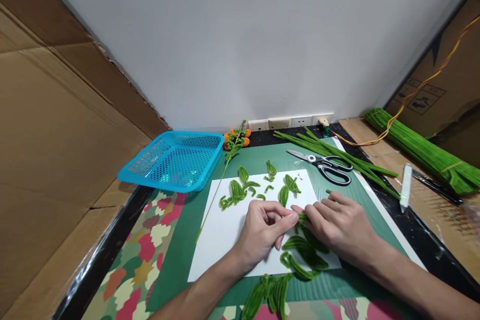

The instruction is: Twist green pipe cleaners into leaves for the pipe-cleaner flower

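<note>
Pinching a fuzzy green piece (302, 217) between thumb and forefinger, the left hand (272, 227) is closed at the fingertips, above the white sheet (215, 245). The right hand (339, 220) sits at the piece's other side, fingers curled over; its thumb is hidden, so I cannot tell how firmly it grips. The piece looks very light and soft-piled, like chenille stem, probably with a thin wire core that bends easily and holds its bend. The nap should give good friction rather than slip, though hard squeezing could flatten it; a fingertip hold near an end seems best. Below the hands lie ribbed, pointed green leaf shapes (302, 246), with smaller loops and curled offcuts farther up the smooth paper. Beyond, long straight green stems (330, 148) lie beside scissors (332, 167) with dark, grey-edged handles, on a faintly creased green mat (170, 265). A perforated blue plastic basket (195, 134) stands at the left, next to a slim-stemmed sprig (233, 150) with nubbly orange blooms.
</note>
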Tool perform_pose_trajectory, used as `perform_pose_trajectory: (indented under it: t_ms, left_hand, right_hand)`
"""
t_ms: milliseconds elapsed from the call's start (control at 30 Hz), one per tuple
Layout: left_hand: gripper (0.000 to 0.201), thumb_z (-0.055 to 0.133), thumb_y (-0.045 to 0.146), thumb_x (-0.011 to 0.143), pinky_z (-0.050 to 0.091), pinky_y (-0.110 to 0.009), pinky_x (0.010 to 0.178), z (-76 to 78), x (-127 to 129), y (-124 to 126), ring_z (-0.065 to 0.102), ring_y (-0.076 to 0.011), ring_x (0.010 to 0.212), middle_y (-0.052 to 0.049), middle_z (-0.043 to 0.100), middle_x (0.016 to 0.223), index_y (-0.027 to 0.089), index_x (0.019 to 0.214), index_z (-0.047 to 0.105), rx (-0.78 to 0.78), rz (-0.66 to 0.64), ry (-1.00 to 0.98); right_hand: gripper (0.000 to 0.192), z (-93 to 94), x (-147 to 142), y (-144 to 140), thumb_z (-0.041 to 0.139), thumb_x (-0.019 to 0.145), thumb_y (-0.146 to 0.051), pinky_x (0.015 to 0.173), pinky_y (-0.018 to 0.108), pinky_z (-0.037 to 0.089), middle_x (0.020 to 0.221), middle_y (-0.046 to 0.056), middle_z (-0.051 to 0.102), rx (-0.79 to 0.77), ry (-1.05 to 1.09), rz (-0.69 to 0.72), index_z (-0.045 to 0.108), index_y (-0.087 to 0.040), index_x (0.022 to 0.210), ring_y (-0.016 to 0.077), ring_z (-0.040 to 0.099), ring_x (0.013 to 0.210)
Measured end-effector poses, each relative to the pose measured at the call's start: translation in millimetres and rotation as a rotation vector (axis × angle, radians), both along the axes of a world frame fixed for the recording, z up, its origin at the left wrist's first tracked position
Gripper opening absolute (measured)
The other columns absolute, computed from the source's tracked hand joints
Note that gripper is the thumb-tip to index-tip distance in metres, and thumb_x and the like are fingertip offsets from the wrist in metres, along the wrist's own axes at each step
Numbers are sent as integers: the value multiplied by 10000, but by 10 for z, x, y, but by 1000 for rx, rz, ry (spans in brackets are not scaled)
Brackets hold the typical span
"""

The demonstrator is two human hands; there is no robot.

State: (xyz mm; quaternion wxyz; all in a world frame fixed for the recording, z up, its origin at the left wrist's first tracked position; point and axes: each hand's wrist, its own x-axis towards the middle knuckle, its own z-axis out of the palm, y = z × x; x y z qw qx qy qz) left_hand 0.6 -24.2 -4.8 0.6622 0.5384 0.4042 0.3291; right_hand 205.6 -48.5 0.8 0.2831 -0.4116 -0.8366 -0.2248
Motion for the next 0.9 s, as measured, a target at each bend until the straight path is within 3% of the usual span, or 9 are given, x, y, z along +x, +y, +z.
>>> perform_pose_trajectory:
  t_ms: [267,400,500,700,900]
  left_hand:
    - [303,888,385,820,223,-120,366,40,-62,153,323,-10,360,95,461,449,150,788,698,-79,157,-135]
    - [301,866,410,838,251,-127,331,38,-63,210,404,-28,349,63,580,536,165,849,692,-82,212,-142]
    - [310,857,426,844,289,-135,327,12,-58,221,485,-42,366,20,667,626,152,891,721,-48,225,-115]
    - [367,839,451,861,316,-150,350,-36,-68,219,471,-61,338,-18,689,545,118,980,737,37,261,-34]
    - [380,786,489,902,284,-155,339,-19,-68,209,466,-76,325,-6,684,538,143,1020,685,82,267,1]
  right_hand:
    - [523,56,65,20,405,1145,-209,560,336,231,492,-34,516,-27,-12,-13,511,-217,633,156,422,408]
    - [524,49,71,12,398,1154,-276,558,344,220,494,-22,560,-87,-20,-30,532,-210,652,149,453,398]
    - [519,16,77,23,357,1158,-269,562,345,220,503,-12,600,-158,-27,-30,557,-202,684,145,487,388]
    - [509,-111,70,52,425,1131,-368,543,350,126,435,6,570,-259,-37,-122,565,-213,667,177,522,368]
    - [573,-176,64,78,342,1144,-394,523,343,84,429,22,573,-368,-58,-125,598,-210,665,170,484,343]
